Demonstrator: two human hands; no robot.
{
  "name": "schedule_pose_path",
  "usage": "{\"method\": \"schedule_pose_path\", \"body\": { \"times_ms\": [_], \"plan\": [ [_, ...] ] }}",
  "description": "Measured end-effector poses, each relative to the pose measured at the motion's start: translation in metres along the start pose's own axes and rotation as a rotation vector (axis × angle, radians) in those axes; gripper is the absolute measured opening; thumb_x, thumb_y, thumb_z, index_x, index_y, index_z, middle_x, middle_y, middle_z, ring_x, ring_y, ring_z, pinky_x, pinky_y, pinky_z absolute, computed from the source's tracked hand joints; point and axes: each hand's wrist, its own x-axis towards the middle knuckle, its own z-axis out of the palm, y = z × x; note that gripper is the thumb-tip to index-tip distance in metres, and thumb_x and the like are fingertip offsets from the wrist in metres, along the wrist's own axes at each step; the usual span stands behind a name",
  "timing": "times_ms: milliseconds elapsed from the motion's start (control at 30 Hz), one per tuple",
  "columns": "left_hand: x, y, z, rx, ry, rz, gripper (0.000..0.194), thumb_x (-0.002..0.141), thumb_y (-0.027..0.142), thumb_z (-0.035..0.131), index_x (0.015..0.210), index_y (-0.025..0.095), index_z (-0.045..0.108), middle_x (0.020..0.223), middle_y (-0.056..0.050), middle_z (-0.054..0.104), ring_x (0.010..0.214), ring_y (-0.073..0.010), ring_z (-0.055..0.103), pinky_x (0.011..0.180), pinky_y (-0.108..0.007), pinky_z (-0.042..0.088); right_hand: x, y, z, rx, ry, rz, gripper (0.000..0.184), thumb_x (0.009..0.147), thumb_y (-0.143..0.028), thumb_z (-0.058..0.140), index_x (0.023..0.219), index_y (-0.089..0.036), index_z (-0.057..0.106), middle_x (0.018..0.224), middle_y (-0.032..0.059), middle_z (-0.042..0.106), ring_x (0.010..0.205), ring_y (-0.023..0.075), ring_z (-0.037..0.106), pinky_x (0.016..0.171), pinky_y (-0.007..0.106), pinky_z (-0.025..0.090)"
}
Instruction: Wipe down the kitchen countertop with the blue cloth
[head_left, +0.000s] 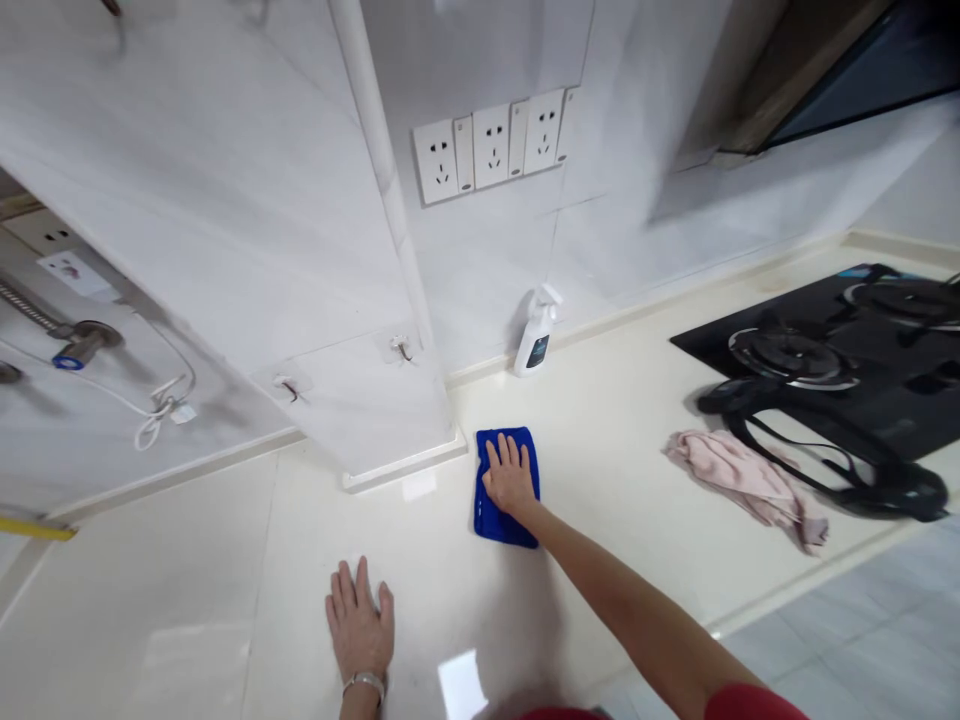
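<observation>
Head view: on the pale tabletop [615, 420], a folded blue cloth [489, 518] is covered by the spread, unclenched right hand [510, 484], while the left hand [361, 630] is laid palm down, fingers extended and nothing grasped; the smaller white spray bottle [534, 338] is seen standing well apart, nearer the wall. The cloth is judged light, soft and limp, not fragile, and liable to slip or ruck on the smooth surface; firm control is best obtained with the palm spread over its middle, and lifting with a folded edge pinched through all layers.
</observation>
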Motion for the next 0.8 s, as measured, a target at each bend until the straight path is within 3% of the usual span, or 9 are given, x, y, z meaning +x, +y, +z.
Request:
{"method": "schedule_pose_path", "body": {
  "times_ms": [167, 533, 800],
  "plan": [
    [0.0, 0.001, 0.001, 0.001, -0.003, -0.004, 0.059, 0.094, 0.043, 0.034, 0.147, 0.018, 0.043, 0.16, -0.017, 0.032, 0.151, -0.0312, 0.021, 0.122, -0.054, 0.023, -0.019, -0.036, -0.001, -0.014, -0.06, 0.08, 0.068, 0.089, -0.029, 0.049, 0.151, -0.007, 0.037, 0.159, 0.0219, 0.025, 0.146, 0.0418, 0.019, 0.116, 0.064, 0.012],
    [0.001, 0.002, 0.001, 0.0, 0.044, 0.029, 0.057, 0.095, 0.041, 0.033, 0.144, 0.014, 0.047, 0.157, -0.02, 0.036, 0.15, -0.0336, 0.024, 0.12, -0.055, 0.025, -0.032, -0.073, -0.015, 0.061, -0.138, -0.046, 0.069, 0.089, -0.03, 0.05, 0.153, -0.013, 0.034, 0.162, 0.0166, 0.017, 0.148, 0.0406, 0.015, 0.118, 0.063, 0.008],
    [0.004, 0.0, 0.0, -0.036, 0.027, 0.05, 0.058, 0.095, 0.04, 0.034, 0.144, 0.012, 0.045, 0.157, -0.023, 0.035, 0.15, -0.036, 0.023, 0.119, -0.058, 0.024, -0.068, -0.124, -0.02, 0.216, -0.19, -0.337, 0.066, 0.092, -0.034, 0.045, 0.154, -0.015, 0.032, 0.163, 0.0111, 0.013, 0.15, 0.0339, 0.008, 0.121, 0.058, 0.006]
  ]
}}
